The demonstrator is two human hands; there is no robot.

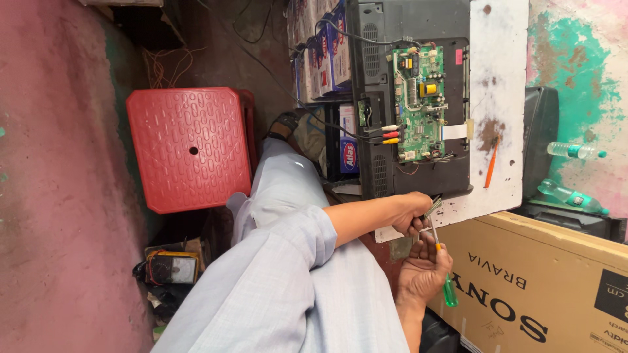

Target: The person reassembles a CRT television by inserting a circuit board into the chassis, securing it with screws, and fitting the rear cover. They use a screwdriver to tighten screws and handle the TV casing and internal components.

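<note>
While gripping green-handled screwdriver (439, 261) in one of the hands (424, 269), pinches small part (432, 209) just above with other (411, 212); sides unclear.

cardboard box (536, 281): cut off right and below | multimeter (171, 268): dial too small to tell

The right hand (424, 269) gripped a green-handled screwdriver (443, 269), while the left hand (413, 212) pinched a small metal part (434, 208) beside the opened television (412, 98) with its green circuit board (422, 101). A red stool (188, 149) stood nearby.
</note>
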